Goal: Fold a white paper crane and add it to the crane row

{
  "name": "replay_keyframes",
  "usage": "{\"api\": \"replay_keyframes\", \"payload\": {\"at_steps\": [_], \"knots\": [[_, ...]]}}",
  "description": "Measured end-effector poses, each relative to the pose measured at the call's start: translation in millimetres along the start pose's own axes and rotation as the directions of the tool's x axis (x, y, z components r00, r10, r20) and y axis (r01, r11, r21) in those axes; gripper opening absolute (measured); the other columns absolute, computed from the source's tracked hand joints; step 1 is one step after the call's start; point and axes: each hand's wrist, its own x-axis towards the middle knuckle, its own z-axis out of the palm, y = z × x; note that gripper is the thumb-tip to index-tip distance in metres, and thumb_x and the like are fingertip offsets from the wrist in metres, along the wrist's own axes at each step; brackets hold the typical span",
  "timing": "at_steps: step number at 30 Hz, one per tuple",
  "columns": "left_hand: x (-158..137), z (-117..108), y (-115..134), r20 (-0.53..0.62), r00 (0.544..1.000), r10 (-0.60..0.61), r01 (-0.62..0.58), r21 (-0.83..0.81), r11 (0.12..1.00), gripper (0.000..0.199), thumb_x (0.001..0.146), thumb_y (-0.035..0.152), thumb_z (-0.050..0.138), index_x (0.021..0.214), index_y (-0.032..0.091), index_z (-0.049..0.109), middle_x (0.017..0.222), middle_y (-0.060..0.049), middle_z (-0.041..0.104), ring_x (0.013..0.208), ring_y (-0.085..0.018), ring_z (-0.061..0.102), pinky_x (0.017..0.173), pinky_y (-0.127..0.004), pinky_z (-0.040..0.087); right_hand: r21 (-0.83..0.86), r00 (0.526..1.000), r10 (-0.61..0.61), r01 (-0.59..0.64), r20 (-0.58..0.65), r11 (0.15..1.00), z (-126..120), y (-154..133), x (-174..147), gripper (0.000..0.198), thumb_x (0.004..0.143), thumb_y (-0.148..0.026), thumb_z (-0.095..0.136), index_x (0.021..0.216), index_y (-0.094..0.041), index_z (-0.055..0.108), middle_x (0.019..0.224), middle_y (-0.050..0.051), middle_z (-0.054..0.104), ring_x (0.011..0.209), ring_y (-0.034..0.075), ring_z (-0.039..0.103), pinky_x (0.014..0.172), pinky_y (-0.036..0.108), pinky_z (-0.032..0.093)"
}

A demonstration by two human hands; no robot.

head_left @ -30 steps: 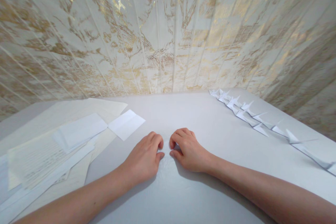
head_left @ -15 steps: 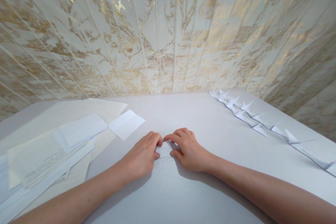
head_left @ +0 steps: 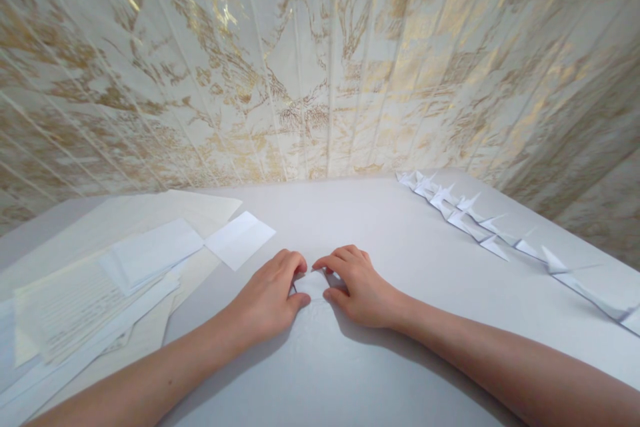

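A small folded piece of white paper [head_left: 311, 285] lies on the table between my hands. My left hand [head_left: 273, 290] holds its left side, thumb at the near corner and curled fingers at the far one. On the other side my right hand [head_left: 361, 287] grips the paper's right edge between thumb and fingertips. Both hands rest low on the table. Parts of the paper's side edges are hidden by the fingers, and its exact folds are too small to make out.
Folded white paper cranes [head_left: 443, 197] stand in rows along the right side of the table [head_left: 320, 373]. A white paper square [head_left: 241, 240] lies beyond my left hand. Further left are stacked white sheets [head_left: 160, 253] and printed pages [head_left: 75, 303]. A gold-patterned curtain [head_left: 300, 80] hangs behind.
My left fingers have shifted slightly left and spread from the thumb, so more of the folded paper shows. My right hand has stayed nearly still.
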Motion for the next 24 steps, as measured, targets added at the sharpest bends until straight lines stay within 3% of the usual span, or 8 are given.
{"api": "replay_keyframes", "payload": {"at_steps": [5, 9, 15, 19, 24], "knots": [[-1.1, -1.1, -4.8, -0.084, 0.994, 0.069, -0.066, 0.038, 0.997, 0.023, 0.070, 0.012, 0.053, 0.089, 0.020, 0.046, 0.092, -0.002, 0.051, 0.086, -0.018, 0.050, 0.080, -0.034, 0.039, 0.013, 0.995, -0.076, 0.077, -0.071, 0.997, -1.4, 4.0, -2.9, 0.036, 0.069, -0.018, 0.066, 0.104, -0.017, 0.058, 0.096, 0.007, 0.059, 0.096, 0.024, 0.047, 0.086, 0.039, 0.032], [0.2, -1.9, -5.2, -0.151, 0.976, 0.155, -0.143, 0.092, 0.985, 0.015, 0.071, 0.007, 0.053, 0.078, 0.019, 0.050, 0.087, -0.002, 0.050, 0.083, -0.017, 0.049, 0.076, -0.031, 0.040, -0.094, 0.971, -0.205, 0.195, -0.123, 0.976, -4.4, 4.1, -4.7, 0.015, 0.078, -0.024, 0.059, 0.090, -0.016, 0.062, 0.087, 0.007, 0.062, 0.087, 0.022, 0.050, 0.082, 0.038, 0.031], [2.0, 1.0, -6.2, -0.114, 0.945, 0.306, -0.284, 0.178, 0.942, 0.021, 0.076, 0.004, 0.047, 0.066, 0.018, 0.060, 0.077, -0.003, 0.054, 0.076, -0.016, 0.047, 0.069, -0.028, 0.039, -0.077, 0.947, -0.297, 0.289, -0.119, 0.954, -2.9, 4.8, -6.4, 0.020, 0.079, -0.007, 0.045, 0.088, -0.015, 0.062, 0.074, 0.006, 0.063, 0.075, 0.017, 0.054, 0.076, 0.033, 0.032], [0.4, -1.3, -3.1, -0.084, 0.947, 0.311, -0.292, 0.181, 0.939, 0.018, 0.079, 0.012, 0.049, 0.072, 0.018, 0.065, 0.078, -0.004, 0.056, 0.077, -0.017, 0.048, 0.071, -0.031, 0.039, -0.004, 0.936, -0.338, 0.340, -0.100, 0.941, -4.5, 7.8, -6.2, 0.033, 0.072, 0.003, 0.041, 0.089, -0.016, 0.062, 0.076, 0.005, 0.065, 0.076, 0.016, 0.056, 0.076, 0.031, 0.032], [-2.9, -5.3, 3.7, -0.012, 0.974, 0.227, -0.222, 0.154, 0.963, 0.009, 0.073, 0.022, 0.060, 0.080, 0.017, 0.063, 0.085, -0.005, 0.058, 0.083, -0.020, 0.049, 0.079, -0.036, 0.039, 0.027, 0.927, -0.366, 0.369, -0.080, 0.929, -7.7, 11.3, -4.3, 0.020, 0.075, -0.004, 0.051, 0.084, -0.017, 0.064, 0.073, 0.003, 0.065, 0.076, 0.015, 0.056, 0.076, 0.032, 0.032]]}}
